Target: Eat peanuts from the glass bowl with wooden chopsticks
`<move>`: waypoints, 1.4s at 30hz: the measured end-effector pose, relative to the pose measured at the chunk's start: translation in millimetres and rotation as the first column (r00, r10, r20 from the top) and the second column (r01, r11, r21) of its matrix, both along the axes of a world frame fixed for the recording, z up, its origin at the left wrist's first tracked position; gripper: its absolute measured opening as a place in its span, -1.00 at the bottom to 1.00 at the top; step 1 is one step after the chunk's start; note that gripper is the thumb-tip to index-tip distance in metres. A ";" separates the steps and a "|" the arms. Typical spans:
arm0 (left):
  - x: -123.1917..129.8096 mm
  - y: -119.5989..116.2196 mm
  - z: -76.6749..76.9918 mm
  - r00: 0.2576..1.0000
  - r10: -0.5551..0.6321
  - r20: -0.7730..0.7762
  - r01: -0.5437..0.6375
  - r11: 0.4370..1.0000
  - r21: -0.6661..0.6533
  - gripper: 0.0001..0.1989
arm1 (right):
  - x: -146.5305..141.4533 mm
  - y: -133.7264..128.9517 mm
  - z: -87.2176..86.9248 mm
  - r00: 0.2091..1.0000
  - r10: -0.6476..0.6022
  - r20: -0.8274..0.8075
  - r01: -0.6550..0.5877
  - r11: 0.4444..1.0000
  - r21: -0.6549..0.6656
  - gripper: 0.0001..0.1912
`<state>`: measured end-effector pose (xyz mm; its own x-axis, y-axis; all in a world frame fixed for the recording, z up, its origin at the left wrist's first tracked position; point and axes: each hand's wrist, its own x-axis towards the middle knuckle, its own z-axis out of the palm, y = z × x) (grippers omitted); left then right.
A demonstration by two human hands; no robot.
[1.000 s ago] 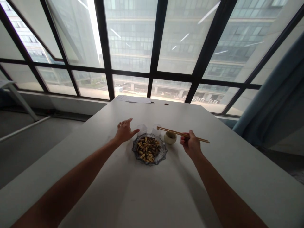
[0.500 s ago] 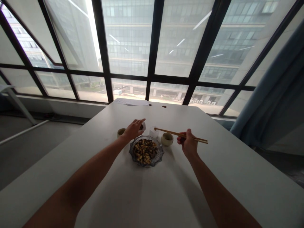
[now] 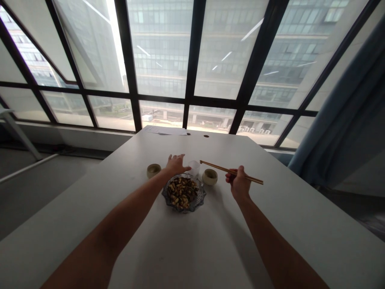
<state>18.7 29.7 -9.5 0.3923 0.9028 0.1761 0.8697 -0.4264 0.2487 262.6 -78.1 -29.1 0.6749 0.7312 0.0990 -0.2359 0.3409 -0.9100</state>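
Taking the scalloped grey glass dish point(image 3: 201, 197), heaped with brown and tan nut-like pieces point(image 3: 181, 192), as the landmark, I see the left hand point(image 3: 176, 164) over its far rim, fingers spread apart and gripping nothing visible. The small clear cup point(image 3: 195, 168) sits just beyond the dish, immediately to the right of that hand; the thumb tip meets the cup's outline, though I can't tell whether they touch. The left hand is the nearer one to this cup. The right hand point(image 3: 239, 182), well to the right of the dish, is clamped around a pair of slim brown wooden chopsticks point(image 3: 221, 167), whose long axis slants from the near right to the far left, tips by the cup's right side. One squat, round, beige pot point(image 3: 209, 177) stands close against the dish's right, under the chopsticks; a matching beige pot point(image 3: 153, 171) stands left of the dish, beside the left forearm point(image 3: 132, 208). The white surface point(image 3: 228, 149) stretches far beyond the dish, to white papers point(image 3: 168, 131) at its window edge, and spreads broadly on the near side too.
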 end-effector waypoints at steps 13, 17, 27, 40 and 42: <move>41.1 -7.5 -16.4 0.943 -0.308 0.127 0.260 0.918 0.299 -0.24 | -18.3 -25.3 2.1 0.843 -0.151 0.517 0.061 0.981 0.186 -0.37; 38.0 -8.8 -16.7 0.938 -0.315 0.143 0.264 0.920 0.289 -0.23 | -21.8 -26.0 3.2 0.774 -0.037 0.633 -0.045 0.993 0.112 -0.39; 31.3 -4.5 -11.5 0.990 -0.143 -0.007 0.143 0.990 0.008 -0.28 | -26.3 -36.8 38.9 0.849 0.000 0.528 -0.051 0.995 0.081 -0.27; -79.5 -55.6 -31.2 0.905 -0.347 0.245 0.249 0.901 0.356 -0.78 | -41.9 -42.1 33.9 0.590 0.420 0.689 -0.422 0.889 -0.180 -0.37; -96.0 -65.1 -40.0 0.888 -0.359 0.287 0.239 0.894 0.378 -0.79 | -41.9 -41.4 33.7 0.630 0.344 0.696 -0.369 0.921 -0.121 -0.37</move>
